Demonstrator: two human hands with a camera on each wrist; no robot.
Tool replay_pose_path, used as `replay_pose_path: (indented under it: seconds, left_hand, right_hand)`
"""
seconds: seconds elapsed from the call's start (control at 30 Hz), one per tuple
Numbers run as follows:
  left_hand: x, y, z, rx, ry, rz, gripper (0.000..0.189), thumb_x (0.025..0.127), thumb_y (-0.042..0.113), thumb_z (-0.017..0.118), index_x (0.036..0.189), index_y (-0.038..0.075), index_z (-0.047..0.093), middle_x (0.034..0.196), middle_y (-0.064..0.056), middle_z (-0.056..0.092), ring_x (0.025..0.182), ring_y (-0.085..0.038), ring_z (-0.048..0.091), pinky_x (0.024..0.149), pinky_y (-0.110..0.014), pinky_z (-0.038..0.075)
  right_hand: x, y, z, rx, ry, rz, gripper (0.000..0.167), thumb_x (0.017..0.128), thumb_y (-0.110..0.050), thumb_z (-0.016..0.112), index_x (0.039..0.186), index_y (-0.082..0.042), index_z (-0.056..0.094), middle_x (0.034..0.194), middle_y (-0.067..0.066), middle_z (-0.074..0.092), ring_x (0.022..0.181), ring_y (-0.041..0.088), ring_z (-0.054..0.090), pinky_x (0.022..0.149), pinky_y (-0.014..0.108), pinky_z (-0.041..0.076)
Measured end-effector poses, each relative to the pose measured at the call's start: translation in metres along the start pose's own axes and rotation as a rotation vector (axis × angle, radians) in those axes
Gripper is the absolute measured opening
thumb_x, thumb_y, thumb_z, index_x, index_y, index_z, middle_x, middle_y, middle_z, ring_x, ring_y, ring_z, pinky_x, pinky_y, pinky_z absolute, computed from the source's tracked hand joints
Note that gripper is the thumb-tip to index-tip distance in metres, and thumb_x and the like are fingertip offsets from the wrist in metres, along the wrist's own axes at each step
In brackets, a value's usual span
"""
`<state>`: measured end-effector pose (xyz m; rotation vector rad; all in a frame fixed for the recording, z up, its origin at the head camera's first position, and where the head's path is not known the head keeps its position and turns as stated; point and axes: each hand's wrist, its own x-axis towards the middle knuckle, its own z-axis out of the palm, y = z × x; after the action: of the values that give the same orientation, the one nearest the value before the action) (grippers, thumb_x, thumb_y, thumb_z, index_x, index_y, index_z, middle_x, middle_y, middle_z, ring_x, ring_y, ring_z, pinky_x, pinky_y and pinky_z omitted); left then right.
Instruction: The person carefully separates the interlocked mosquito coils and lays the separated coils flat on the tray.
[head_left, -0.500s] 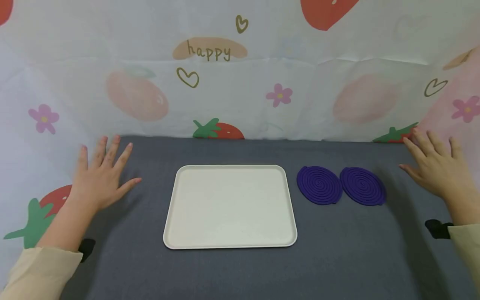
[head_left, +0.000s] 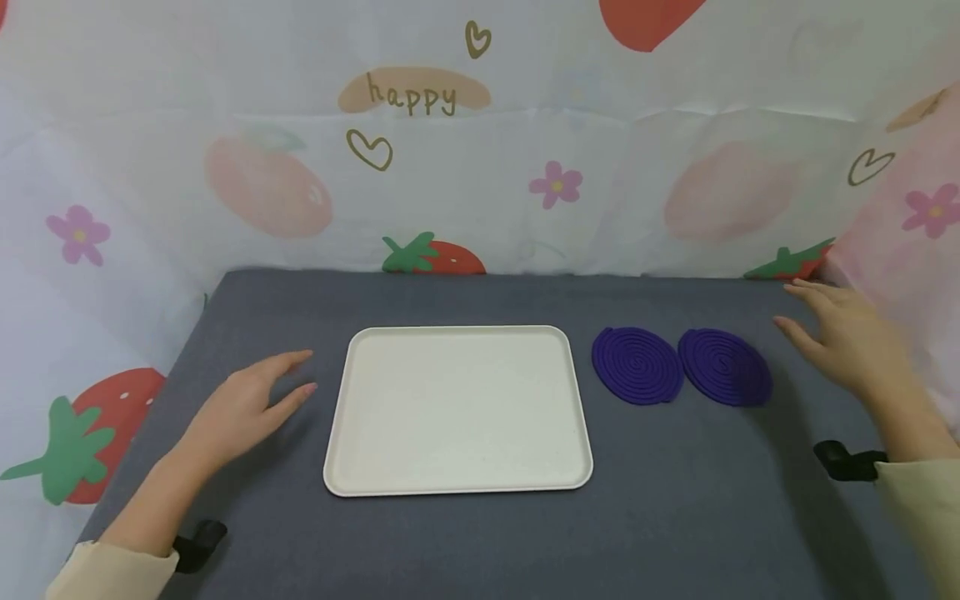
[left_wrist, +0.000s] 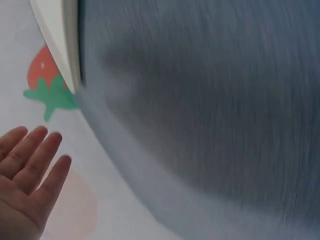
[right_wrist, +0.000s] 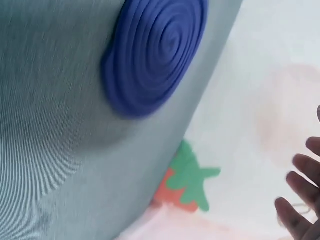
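A cream rectangular tray (head_left: 457, 408) lies on the grey tabletop with nothing on it. To its right are two flat purple spiral discs, a left disc (head_left: 637, 365) and a right disc (head_left: 725, 367), side by side with their edges nearly meeting. My left hand (head_left: 243, 408) hovers left of the tray, fingers extended toward it and holding nothing. Beyond the right disc, my right hand (head_left: 855, 337) is raised over the table's right side, empty, its fingers loosely extended. The left wrist view catches the tray's edge (left_wrist: 72, 45); the right wrist view shows one purple disc (right_wrist: 155, 55).
Grey cloth (head_left: 510, 550) covers the table. Behind it hangs a white curtain (head_left: 465, 192) printed with strawberries, flowers and hearts, with a pink part at the right. Black straps, one left (head_left: 198, 546) and one right (head_left: 847, 461), sit at the wrists.
My left hand has come down and right toward the tray, turning from spread fingers to a sideways pose. My right hand has shifted slightly left and lower, its fingers closer together.
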<state>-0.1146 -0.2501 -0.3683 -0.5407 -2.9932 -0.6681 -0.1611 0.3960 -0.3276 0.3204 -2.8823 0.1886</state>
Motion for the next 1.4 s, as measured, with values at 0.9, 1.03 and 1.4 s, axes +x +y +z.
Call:
replay_pose_path:
  seconds: [0.9, 1.03, 1.4]
  left_hand:
    - [0.04, 0.148, 0.115, -1.186, -0.111, -0.144, 0.03, 0.089, 0.002, 0.062, 0.116, -0.009, 0.057, 0.114, -0.023, 0.062, 0.103, -0.025, 0.063, 0.085, -0.03, 0.052]
    - [0.05, 0.173, 0.129, -1.271, -0.109, -0.167, 0.026, 0.089, 0.0, 0.06, 0.115, -0.008, 0.058, 0.114, -0.022, 0.062, 0.104, -0.025, 0.063, 0.086, -0.031, 0.052]
    - [0.079, 0.242, 0.167, -1.526, -0.115, -0.317, 0.029, 0.091, -0.002, 0.055, 0.118, -0.012, 0.056, 0.119, -0.025, 0.059, 0.108, -0.026, 0.06, 0.086, -0.025, 0.05]
  right_hand:
    - [0.0, -0.066, 0.063, 0.596, -0.003, 0.111, 0.032, 0.096, -0.024, 0.056, 0.116, 0.0, 0.062, 0.107, 0.018, 0.064, 0.081, -0.01, 0.051, 0.068, 0.013, 0.042]
    - [0.004, -0.069, 0.069, 0.679, -0.045, 0.131, 0.035, 0.097, -0.024, 0.055, 0.119, 0.002, 0.06, 0.111, 0.02, 0.063, 0.085, -0.006, 0.053, 0.071, 0.013, 0.043]
    - [0.008, -0.067, 0.09, 0.744, -0.077, 0.185, 0.038, 0.095, -0.026, 0.058, 0.119, 0.003, 0.059, 0.109, 0.012, 0.062, 0.086, -0.004, 0.052, 0.076, 0.017, 0.042]
